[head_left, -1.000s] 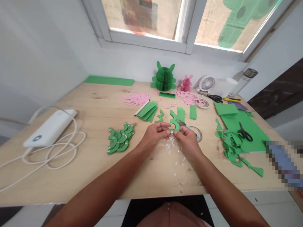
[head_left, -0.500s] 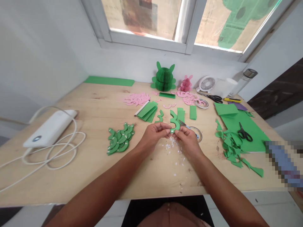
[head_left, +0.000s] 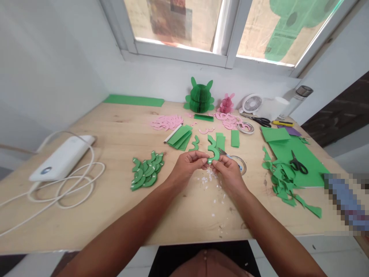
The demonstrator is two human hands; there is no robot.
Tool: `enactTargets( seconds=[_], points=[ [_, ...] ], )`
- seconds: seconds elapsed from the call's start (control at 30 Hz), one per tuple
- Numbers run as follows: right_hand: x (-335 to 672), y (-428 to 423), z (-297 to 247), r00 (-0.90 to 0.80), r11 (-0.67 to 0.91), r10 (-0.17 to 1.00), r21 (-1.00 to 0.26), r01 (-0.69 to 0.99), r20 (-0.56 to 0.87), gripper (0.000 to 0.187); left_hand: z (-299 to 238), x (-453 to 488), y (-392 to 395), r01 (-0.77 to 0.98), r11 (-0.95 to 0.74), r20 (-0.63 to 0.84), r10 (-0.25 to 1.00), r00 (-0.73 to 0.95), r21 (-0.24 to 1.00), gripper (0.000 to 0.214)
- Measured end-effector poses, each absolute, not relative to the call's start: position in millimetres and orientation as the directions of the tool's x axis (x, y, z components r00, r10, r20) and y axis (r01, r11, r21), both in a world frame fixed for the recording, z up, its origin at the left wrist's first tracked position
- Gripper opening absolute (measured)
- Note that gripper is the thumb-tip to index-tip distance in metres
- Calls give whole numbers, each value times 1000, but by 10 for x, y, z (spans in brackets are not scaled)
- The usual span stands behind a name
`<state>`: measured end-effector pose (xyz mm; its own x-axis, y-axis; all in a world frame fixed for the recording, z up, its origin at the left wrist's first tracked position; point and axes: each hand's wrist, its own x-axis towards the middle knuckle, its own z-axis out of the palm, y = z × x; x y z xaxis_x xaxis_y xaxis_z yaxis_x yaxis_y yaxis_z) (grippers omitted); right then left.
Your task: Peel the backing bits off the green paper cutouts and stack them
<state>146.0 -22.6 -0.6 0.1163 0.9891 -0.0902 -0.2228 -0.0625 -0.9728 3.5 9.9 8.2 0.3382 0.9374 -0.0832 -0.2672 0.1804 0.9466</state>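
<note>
Between both hands is a curvy green paper cutout (head_left: 212,145) with a small white patch near its lower end. My left hand (head_left: 188,165) pinches the lower left of it between thumb and fingers. On the other side, my right hand (head_left: 230,169) grips its lower right edge. White paper bits (head_left: 211,175) lie scattered on the table beneath the hands. Beyond my right hand are a roll of tape (head_left: 243,165) and a scissors' blade tip (head_left: 221,152), partly hidden. A similar green cutout (head_left: 195,143) rests just past my left hand.
Left of the hands sits a pile of green cutouts (head_left: 147,169). Farther left are a white device (head_left: 62,157) and its looped cable. Green scraps (head_left: 282,179) and black scissors (head_left: 298,163) lie right. A green honeycomb paper figure (head_left: 200,98) stands at the back, near pink cutouts (head_left: 167,122).
The view has tilted very slightly. Both hands keep hold of the green paper cutout in nearly the same position.
</note>
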Motion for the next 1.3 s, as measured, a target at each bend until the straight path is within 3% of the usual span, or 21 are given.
enactTargets(
  seconds=[0.4,0.53,0.63,0.73,1.03,1.3],
  points=[
    [1439,-209,-36,131,-38,989,-975,-219,-68,21,63,46,90,-194,77,-16,954,298,978,15],
    [1446,-210,-68,164,-29,985,-981,-192,-61,27,103,35,46,58,-243,230,957,176,968,10],
    [1449,-215,-73,192,-7,981,-992,-127,-31,30,110,32,16,253,-513,470,856,215,820,7],
    [1447,-221,-62,204,17,979,-998,-61,4,32,77,41,17,334,-619,562,786,258,711,7],
    [1449,-233,-36,171,0,985,-998,-69,-12,26,54,39,37,367,-591,542,806,237,718,5],
    [1434,-256,-9,196,86,974,-986,145,114,29,55,41,27,388,-505,458,863,213,771,6]
  ],
)
